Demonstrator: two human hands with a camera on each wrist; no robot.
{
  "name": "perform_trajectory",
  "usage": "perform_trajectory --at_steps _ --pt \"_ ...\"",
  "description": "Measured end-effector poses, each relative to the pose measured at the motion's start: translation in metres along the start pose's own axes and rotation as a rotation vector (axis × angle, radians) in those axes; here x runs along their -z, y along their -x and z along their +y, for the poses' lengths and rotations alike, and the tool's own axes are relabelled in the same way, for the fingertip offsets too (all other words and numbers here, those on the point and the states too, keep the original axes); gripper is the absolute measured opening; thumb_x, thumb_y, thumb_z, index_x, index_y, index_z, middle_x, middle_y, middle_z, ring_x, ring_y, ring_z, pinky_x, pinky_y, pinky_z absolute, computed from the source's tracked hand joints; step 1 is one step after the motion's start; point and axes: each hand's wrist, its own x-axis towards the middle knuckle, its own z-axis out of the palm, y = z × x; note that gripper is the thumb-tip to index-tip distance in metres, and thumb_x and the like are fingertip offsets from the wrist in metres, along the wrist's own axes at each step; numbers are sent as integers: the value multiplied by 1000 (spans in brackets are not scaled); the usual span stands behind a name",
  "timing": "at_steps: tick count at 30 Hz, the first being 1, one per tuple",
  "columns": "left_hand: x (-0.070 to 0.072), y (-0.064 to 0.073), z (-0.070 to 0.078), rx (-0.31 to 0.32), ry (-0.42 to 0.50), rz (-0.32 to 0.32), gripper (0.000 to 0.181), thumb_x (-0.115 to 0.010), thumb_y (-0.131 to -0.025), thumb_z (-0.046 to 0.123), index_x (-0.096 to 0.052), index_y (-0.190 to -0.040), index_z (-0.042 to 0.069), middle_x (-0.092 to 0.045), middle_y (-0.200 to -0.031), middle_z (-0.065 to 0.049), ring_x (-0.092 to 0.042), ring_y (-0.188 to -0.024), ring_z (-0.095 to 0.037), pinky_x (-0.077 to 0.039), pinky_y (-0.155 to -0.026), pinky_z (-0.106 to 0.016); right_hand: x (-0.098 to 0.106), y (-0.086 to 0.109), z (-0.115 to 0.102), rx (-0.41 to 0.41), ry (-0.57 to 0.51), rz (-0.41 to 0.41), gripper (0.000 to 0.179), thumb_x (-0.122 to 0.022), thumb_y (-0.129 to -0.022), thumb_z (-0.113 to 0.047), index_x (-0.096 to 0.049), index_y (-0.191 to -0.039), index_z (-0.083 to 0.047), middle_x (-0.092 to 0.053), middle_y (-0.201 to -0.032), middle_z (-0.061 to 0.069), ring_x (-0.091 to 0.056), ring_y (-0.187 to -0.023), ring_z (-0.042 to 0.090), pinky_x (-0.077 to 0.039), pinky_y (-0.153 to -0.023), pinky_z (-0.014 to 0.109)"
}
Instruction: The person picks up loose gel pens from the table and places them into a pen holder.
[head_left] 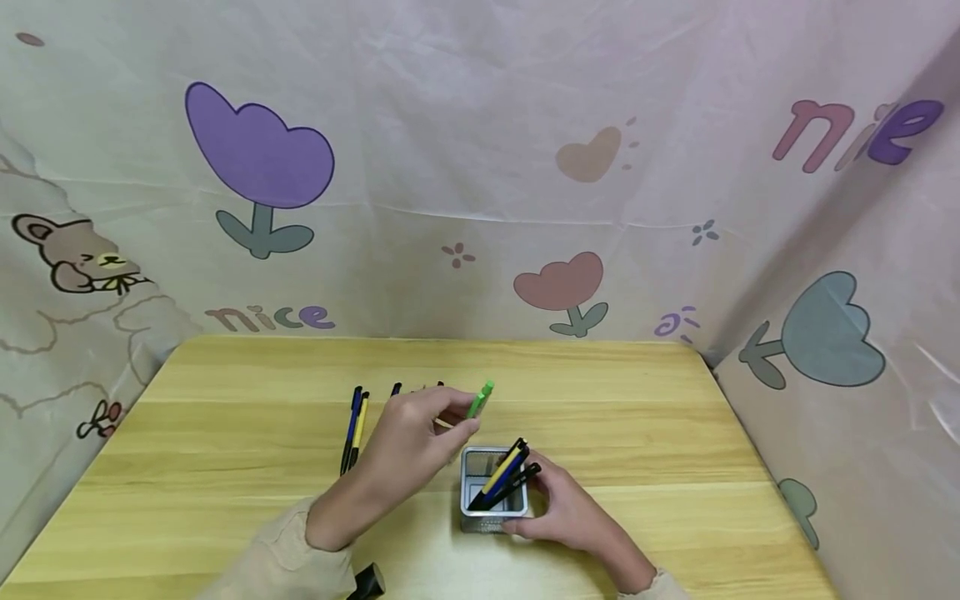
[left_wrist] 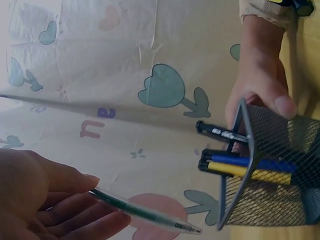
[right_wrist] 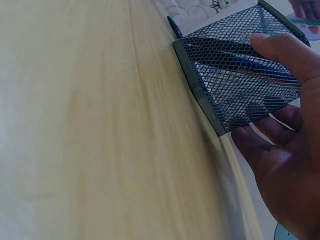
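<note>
My left hand (head_left: 401, 446) pinches a green pen (head_left: 480, 402) between thumb and fingers, above and left of a silver mesh pen holder (head_left: 487, 525). In the left wrist view that pen (left_wrist: 145, 213) has a clear barrel, and its tip points toward the holder's side. My right hand (head_left: 566, 508) grips the holder from the right, thumb on its near side. Inside lean a yellow pen (head_left: 498, 472), a blue pen (left_wrist: 230, 159) and a black pen (head_left: 521, 482). In the right wrist view the thumb presses the mesh wall (right_wrist: 225, 65).
On the wooden table (head_left: 225, 467), a blue pen (head_left: 351, 425) and a yellow pen (head_left: 361, 423) lie left of my left hand. More dark pen ends (head_left: 396, 389) show behind that hand, partly hidden. A printed curtain (head_left: 420, 167) surrounds the table's back and sides.
</note>
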Motion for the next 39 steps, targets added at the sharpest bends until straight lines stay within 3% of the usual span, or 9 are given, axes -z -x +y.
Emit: perform_trajectory --at_steps 8,19,27,33,39 --pt "-14 3 0 -38 85 -99 22 -81 -86 5 -77 -107 1 -79 -96 -7 -75 -82 -12 -59 -68 -12 2 0 -1 -11 19 6 71 -89 -80 -26 -56 -143 -19 -64 -134 -5 -62 -124 9 -50 -112 26" --pt "-36 11 -4 -128 127 -148 16 -81 -87 7 -78 -101 2 -78 -91 -6 -72 -79 -7 -57 -69 -9 1 -1 -1 -3 34 5 77 -88 -82 -27 -49 -149 -34 -62 -142 -7 -60 -128 10 -47 -113 26" --pt "-50 19 -5 -147 103 -181 14 -82 -85 7 -78 -97 3 -78 -87 -5 -71 -78 -3 -56 -71 -7 1 1 -1 5 -13 -32 66 -84 -86 -23 -54 -144 -32 -63 -140 -5 -61 -124 10 -49 -110 26" --pt "-55 24 -6 -157 91 -257 10 -81 -87 7 -76 -95 3 -79 -88 -5 -71 -81 -2 -54 -72 -4 0 2 -1 -2 -38 -42 55 -85 -85 -22 -59 -134 -30 -67 -132 -5 -64 -120 11 -50 -110 28" --pt "-57 26 -7 -194 17 -301 8 -81 -87 8 -75 -92 5 -74 -86 -1 -62 -77 3 -49 -68 0 0 1 -3 1 -32 -38 50 -86 -85 -24 -60 -128 -29 -65 -129 -6 -64 -118 13 -52 -107 30"
